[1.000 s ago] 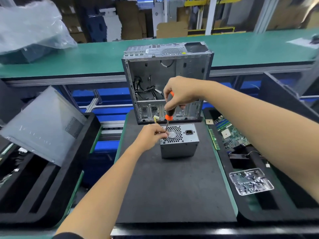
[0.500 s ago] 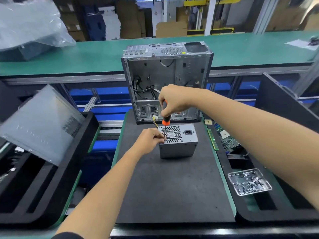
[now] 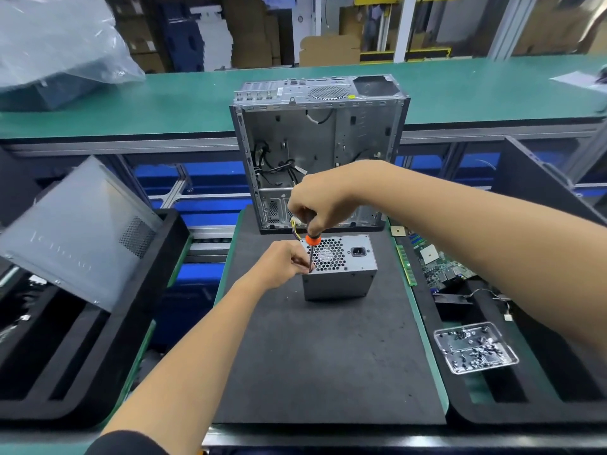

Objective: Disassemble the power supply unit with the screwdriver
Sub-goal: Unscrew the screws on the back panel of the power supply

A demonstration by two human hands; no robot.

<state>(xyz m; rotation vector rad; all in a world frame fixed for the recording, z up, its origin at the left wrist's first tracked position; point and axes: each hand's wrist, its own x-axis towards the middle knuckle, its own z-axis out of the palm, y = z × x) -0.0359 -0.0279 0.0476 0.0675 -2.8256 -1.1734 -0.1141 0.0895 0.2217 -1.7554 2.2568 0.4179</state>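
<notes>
I see the power supply unit [image 3: 340, 277] standing on the black mat [image 3: 328, 356] in the middle of the bench, toward its far edge, just in front of the open computer case [image 3: 320, 152]. My right hand [image 3: 320, 205] is wrapped around the screwdriver [image 3: 310, 244], held upright with its tip at the unit's near left top corner. My left hand [image 3: 282, 266] is curled against that same corner, fingertips pinching near the shaft.

Case [image 3: 320, 149]: upright, open, at mat's far edge
Mat [image 3: 328, 356]: black, on bench
Screw tray [image 3: 475, 348]: right, clear
Motherboard [image 3: 441, 266]: right, beside mat
Side panel [image 3: 75, 231]: left, tilted
Bag [image 3: 56, 44]: far left
</notes>
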